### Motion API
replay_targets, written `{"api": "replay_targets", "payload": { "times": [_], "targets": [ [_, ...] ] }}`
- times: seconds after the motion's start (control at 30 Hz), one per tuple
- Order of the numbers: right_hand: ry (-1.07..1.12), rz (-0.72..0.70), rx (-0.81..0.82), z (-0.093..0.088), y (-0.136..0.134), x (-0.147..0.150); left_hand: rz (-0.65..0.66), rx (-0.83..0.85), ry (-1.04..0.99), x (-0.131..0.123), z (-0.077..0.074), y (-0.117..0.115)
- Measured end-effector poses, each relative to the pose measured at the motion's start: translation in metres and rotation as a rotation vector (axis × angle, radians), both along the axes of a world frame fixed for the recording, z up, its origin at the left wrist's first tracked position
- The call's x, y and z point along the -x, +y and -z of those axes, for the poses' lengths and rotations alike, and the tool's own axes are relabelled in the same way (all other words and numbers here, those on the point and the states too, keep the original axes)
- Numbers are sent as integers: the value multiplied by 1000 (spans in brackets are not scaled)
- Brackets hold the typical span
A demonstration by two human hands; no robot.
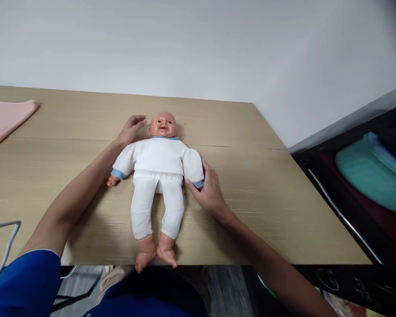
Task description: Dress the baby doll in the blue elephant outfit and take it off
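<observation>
Head view. Doll (158, 158) in white suit lies face up mid-table (267, 198), head toward the far edge, feet just over the near edge. Left hand (130, 128): fingers loosely curved and open, gripping nothing, set at the doll's shoulder just beside its head; contact with the head cannot be told. Right hand (210, 190): thumb and fingers closed on the blue cuff (198, 183) of the doll's other sleeve. Pink cloth (3, 119) at the far left corner.
</observation>
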State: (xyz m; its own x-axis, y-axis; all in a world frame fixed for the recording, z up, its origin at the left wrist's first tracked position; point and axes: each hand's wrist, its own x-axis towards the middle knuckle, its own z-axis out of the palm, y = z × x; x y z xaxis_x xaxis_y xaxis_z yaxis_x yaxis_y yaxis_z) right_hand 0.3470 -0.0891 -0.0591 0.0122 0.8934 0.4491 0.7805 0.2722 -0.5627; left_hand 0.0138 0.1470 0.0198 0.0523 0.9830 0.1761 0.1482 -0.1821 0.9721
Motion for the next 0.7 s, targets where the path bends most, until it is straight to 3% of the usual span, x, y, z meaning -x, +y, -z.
{"api": "replay_targets", "payload": {
  "times": [0.07, 0.17, 0.23, 0.3, 0.37, 0.4, 0.47, 0.53, 0.57, 0.63, 0.7],
  "targets": [
    [10, 42, -42, -6, 2, 2, -110, -154, 113, 7, -11, -21],
    [29, 71, -157, -33, 1, 5, -92, -340, 196, -7, -36, -82],
    [61, 51, -234, -58, -13, 8, 28, -402, 235, -30, -57, -142],
    [108, 28, -266, -75, -44, 12, 223, -415, 264, -54, -75, -211],
    [150, 28, -224, -73, -91, 14, 450, -450, 327, -72, -85, -280],
    [162, 34, -194, -63, -119, 14, 555, -492, 353, -77, -84, -311],
    [156, -22, -152, -29, -175, 7, 828, -576, 383, -81, -73, -364],
    [140, -206, -15, 13, -221, -6, 1122, -583, 288, -78, -49, -401],
    [138, -237, 31, 33, -239, -13, 1198, -527, 225, -76, -33, -413],
    [141, -195, 79, 63, -260, -26, 1224, -367, 170, -69, 0, -428],
    [154, -73, 95, 81, -267, -36, 1134, -181, 201, -63, 36, -433]
  ]
}}
